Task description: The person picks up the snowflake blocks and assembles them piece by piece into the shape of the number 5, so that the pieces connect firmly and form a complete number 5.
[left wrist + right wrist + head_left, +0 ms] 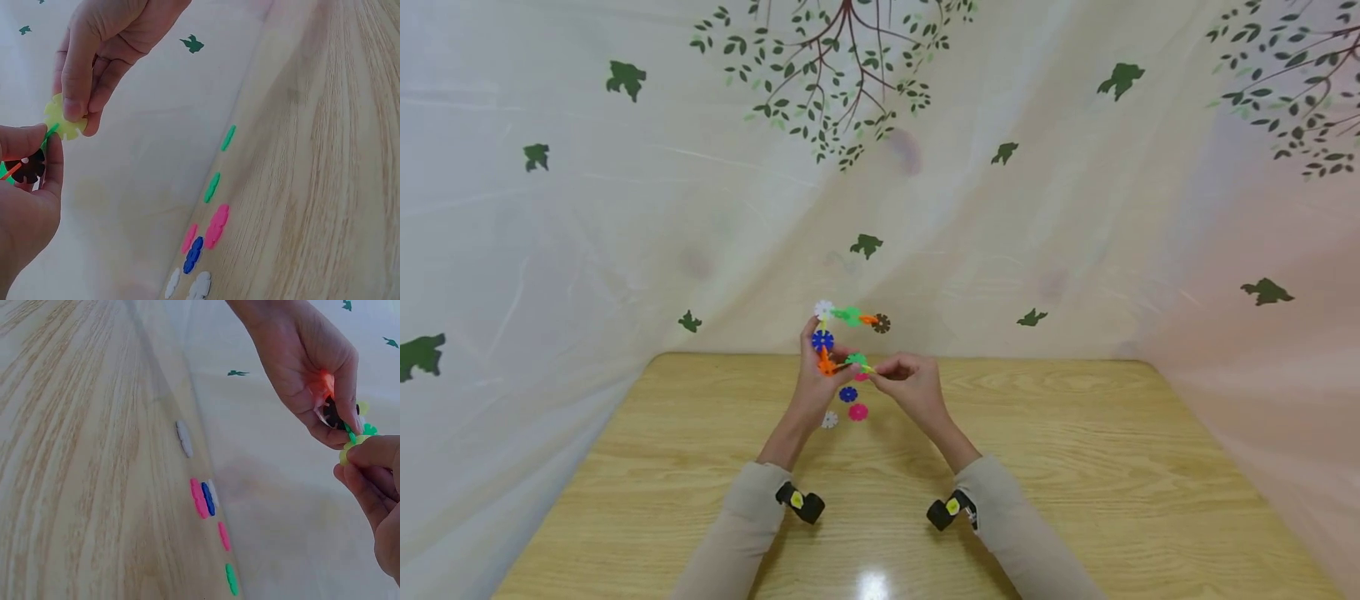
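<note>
A chain of slotted flower-shaped plastic discs is held up by my left hand. In the head view its white disc, blue disc and brown disc show, with green and orange ones between. The left thumb and a finger pinch a green disc edge-on. From the other side, my right hand pinches a yellow disc between thumb and fingers. The yellow disc's rim meets the green disc's edge; how deep the slots engage cannot be told. Fingers hide part of the chain.
Loose discs lie on the wooden table below the hands: blue, pink, white, and green ones. A pale curtain with printed leaves and birds hangs behind the table's far edge.
</note>
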`<state>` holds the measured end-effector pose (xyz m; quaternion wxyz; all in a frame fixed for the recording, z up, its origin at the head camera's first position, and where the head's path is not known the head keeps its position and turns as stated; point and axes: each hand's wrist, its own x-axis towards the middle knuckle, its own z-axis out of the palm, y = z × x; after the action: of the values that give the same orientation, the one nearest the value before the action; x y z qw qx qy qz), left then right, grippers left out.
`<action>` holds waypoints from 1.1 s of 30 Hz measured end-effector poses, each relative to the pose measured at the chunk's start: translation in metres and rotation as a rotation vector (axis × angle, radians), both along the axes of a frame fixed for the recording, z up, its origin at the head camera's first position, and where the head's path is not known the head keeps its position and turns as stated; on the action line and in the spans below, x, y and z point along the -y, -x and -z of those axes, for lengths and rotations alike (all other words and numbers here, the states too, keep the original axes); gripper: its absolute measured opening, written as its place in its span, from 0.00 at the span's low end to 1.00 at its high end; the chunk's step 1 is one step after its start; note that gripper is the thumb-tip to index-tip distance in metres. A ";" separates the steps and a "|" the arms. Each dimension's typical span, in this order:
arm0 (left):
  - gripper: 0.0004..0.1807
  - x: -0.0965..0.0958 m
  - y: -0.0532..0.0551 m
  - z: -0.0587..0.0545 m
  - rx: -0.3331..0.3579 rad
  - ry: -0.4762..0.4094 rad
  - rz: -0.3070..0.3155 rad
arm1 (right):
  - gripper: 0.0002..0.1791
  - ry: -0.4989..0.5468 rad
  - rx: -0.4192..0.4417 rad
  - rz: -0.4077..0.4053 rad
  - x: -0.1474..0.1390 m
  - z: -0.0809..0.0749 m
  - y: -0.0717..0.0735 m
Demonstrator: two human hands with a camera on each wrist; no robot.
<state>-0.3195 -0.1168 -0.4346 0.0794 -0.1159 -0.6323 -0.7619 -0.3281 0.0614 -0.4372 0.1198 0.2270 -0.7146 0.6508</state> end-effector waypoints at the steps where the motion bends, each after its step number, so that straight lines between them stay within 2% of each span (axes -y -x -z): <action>1: 0.54 0.000 0.000 0.000 0.005 -0.008 -0.002 | 0.03 -0.004 0.003 -0.002 0.000 -0.001 0.000; 7: 0.53 -0.001 -0.002 -0.002 0.035 -0.074 0.008 | 0.05 -0.043 0.029 -0.009 -0.004 -0.005 0.002; 15: 0.54 0.001 -0.001 -0.004 0.076 -0.143 0.070 | 0.04 -0.081 0.014 -0.017 -0.013 -0.009 0.006; 21: 0.50 0.003 0.001 -0.004 0.110 -0.136 0.110 | 0.02 -0.101 -0.036 -0.034 -0.020 -0.012 0.008; 33: 0.51 0.001 0.002 0.001 0.022 -0.218 0.055 | 0.05 -0.116 -0.009 0.002 -0.016 -0.009 0.009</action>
<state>-0.3218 -0.1178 -0.4360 0.0635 -0.1153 -0.5430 -0.8294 -0.3371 0.0777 -0.4280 0.1105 0.2357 -0.7509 0.6069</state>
